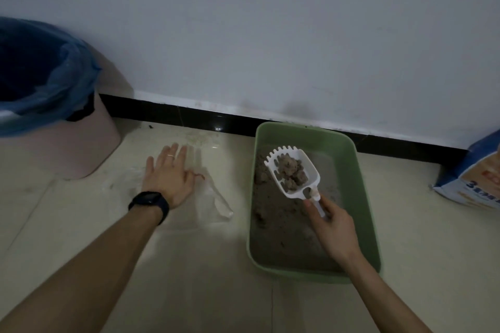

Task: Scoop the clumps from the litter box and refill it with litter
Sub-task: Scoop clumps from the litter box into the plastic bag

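Observation:
A green litter box (359, 186) stands on the floor by the wall, holding grey-brown litter (273, 219). My right hand (331, 224) grips the handle of a white slotted scoop (292, 173), held above the box's far half. Several grey clumps (293, 173) lie in the scoop. My left hand (167, 174) lies flat, fingers spread, on a clear plastic bag (213, 197) spread on the floor left of the box. A dark watch is on that wrist.
A pink bin (81, 149) lined with a blue bag (70, 81) stands at the left against the wall. A blue and white litter bag (470, 178) sits at the right edge. Pale floor tiles run to a black skirting board (189, 115).

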The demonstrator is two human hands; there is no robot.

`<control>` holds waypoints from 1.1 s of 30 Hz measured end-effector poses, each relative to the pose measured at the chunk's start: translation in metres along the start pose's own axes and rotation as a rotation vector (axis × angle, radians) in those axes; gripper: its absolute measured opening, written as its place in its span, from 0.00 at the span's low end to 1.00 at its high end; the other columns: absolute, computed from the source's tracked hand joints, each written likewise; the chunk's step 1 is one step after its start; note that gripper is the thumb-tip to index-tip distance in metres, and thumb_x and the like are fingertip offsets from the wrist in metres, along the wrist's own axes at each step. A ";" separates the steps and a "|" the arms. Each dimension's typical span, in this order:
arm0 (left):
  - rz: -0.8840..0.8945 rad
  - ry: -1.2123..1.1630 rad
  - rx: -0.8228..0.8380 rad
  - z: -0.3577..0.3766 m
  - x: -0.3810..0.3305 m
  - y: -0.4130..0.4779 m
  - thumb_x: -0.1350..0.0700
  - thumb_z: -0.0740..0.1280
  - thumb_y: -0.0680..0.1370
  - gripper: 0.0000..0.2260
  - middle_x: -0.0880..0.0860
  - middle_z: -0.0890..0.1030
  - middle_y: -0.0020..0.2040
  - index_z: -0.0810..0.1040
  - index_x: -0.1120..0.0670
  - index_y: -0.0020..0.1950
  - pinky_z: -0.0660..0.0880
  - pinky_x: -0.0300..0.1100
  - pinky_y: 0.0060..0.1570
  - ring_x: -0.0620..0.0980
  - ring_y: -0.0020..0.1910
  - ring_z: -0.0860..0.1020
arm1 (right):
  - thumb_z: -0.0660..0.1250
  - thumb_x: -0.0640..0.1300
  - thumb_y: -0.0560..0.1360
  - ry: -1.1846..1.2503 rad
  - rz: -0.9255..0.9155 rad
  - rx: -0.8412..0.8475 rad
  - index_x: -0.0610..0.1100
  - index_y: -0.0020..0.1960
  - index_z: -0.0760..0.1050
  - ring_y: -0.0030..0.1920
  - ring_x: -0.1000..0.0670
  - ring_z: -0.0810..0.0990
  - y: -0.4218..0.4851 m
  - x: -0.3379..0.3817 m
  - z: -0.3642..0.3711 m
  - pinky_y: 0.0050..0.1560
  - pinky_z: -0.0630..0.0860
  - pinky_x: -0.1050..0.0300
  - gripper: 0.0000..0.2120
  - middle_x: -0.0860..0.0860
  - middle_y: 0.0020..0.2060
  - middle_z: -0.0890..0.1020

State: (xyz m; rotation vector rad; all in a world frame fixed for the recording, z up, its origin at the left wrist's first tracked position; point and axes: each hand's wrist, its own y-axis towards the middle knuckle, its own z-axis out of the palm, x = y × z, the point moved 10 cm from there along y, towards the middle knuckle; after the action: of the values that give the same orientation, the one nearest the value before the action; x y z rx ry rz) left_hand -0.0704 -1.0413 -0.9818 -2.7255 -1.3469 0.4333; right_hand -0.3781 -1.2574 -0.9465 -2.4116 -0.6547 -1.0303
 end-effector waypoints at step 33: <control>-0.153 0.030 0.266 0.044 0.152 -0.047 0.60 0.65 0.75 0.44 0.52 0.37 0.80 0.37 0.47 0.79 0.52 0.56 0.76 0.55 0.78 0.49 | 0.55 0.42 0.80 -1.308 -0.651 0.267 0.48 0.77 0.54 0.57 0.42 0.78 -0.024 0.183 0.233 0.56 0.70 0.47 0.26 0.48 0.62 0.76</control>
State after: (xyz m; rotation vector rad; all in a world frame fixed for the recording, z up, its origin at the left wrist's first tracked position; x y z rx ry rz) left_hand -0.0315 -0.8957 -1.0485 -2.3886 -1.3686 0.5158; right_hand -0.1530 -1.0632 -0.9509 -2.3853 -1.8891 0.6498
